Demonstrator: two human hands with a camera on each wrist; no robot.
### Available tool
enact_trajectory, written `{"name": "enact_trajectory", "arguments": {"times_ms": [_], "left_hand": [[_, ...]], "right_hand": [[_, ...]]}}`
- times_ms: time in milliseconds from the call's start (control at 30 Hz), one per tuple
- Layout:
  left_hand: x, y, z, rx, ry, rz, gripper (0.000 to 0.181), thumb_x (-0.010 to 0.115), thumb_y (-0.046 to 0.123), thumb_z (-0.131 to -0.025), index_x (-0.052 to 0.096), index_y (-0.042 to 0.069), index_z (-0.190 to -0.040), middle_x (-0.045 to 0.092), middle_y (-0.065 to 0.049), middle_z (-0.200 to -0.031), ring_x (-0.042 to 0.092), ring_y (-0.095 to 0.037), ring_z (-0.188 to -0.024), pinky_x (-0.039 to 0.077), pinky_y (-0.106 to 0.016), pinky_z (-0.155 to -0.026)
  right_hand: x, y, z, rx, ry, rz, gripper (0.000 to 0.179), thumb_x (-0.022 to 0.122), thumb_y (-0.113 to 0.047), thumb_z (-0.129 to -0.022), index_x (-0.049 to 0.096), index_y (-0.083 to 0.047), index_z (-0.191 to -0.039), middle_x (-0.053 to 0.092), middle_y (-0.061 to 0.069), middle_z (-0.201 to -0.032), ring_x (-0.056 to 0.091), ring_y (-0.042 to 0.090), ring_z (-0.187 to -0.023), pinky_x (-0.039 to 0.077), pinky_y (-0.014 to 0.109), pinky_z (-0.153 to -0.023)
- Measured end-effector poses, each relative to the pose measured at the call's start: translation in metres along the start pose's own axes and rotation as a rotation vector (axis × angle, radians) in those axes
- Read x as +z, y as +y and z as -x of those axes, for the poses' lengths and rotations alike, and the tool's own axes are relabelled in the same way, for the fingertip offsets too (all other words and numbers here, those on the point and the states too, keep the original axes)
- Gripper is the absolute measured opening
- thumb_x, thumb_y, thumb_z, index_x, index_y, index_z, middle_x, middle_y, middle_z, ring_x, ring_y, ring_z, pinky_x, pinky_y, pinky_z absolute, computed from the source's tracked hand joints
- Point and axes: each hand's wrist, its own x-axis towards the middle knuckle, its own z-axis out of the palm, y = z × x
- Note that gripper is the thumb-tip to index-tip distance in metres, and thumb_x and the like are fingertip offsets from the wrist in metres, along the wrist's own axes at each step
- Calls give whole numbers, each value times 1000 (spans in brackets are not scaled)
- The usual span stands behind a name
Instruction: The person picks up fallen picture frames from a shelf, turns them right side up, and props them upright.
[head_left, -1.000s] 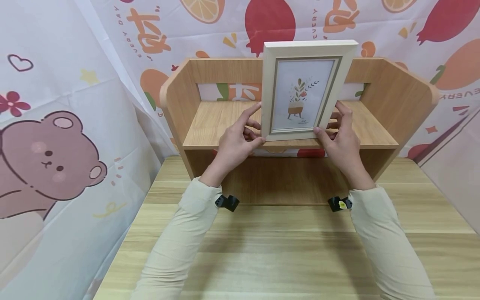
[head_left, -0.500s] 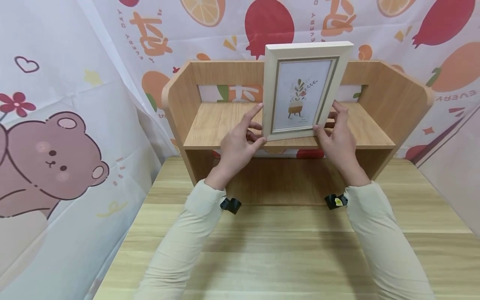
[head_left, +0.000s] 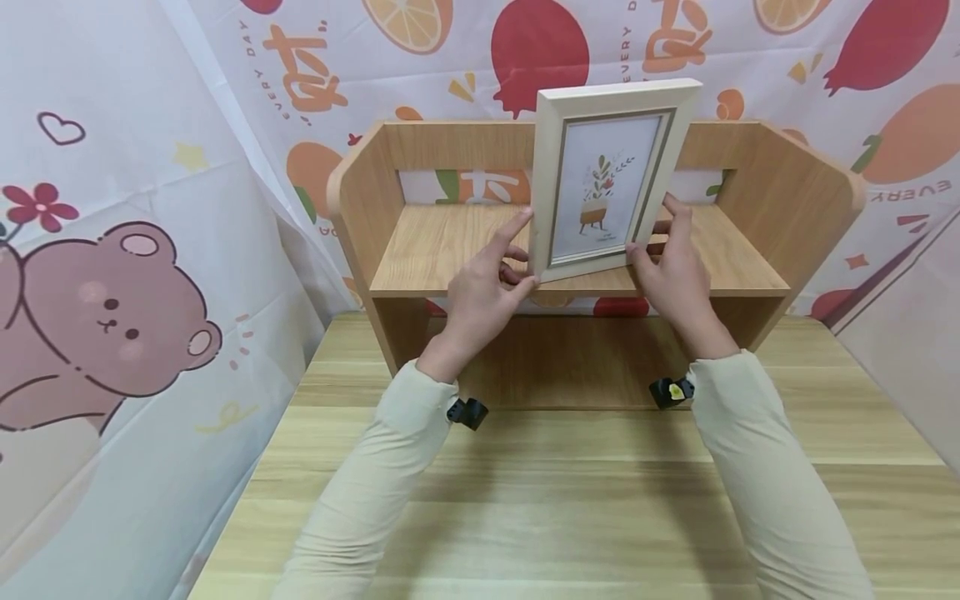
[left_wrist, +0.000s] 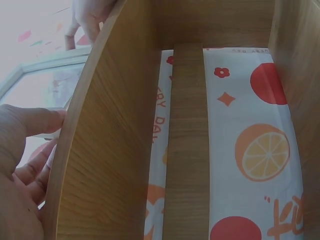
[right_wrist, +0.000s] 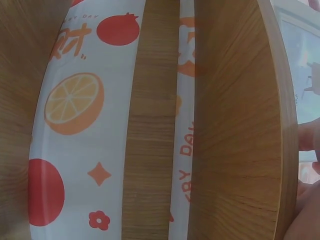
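A cream picture frame [head_left: 611, 187] with a potted-plant print stands nearly upright on the upper board of a wooden desk shelf [head_left: 435, 242]. My left hand [head_left: 482, 296] holds it at the lower left corner, thumb in front at the bottom edge. At the lower right side my right hand [head_left: 673, 271] pinches it, thumb on the front and the other fingers partly hidden behind. The left wrist view catches the frame [left_wrist: 50, 82] and left thumb beyond the board's edge. Only a strip of the frame [right_wrist: 295, 60] and part of the right hand [right_wrist: 309, 212] show in the right wrist view.
Raised wooden side panels [head_left: 806, 196] bound the shelf left and right, with a slotted back. Below the board lies a lower compartment [head_left: 570, 358]. The shelf stands on a wood-grain table [head_left: 555, 500], before a fruit-print cloth [head_left: 450, 75].
The picture frame has turned slightly, its right side going farther back and its left corner shifting right. My left hand has moved a little right with it; both hands keep their hold.
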Motion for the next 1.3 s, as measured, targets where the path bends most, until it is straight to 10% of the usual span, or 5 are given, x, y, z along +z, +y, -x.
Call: {"name": "enact_trajectory", "arguments": {"times_ms": [1300], "left_hand": [[15, 8, 6, 102, 83, -27, 71, 78, 15, -80, 44, 18, -141, 70, -5, -89, 60, -15, -66, 42, -31, -62]], "right_hand": [[-4, -2, -22, 21, -105, -75, 68, 52, -6, -97, 12, -21, -150, 43, 22, -135, 54, 36, -111, 49, 49, -92]]}}
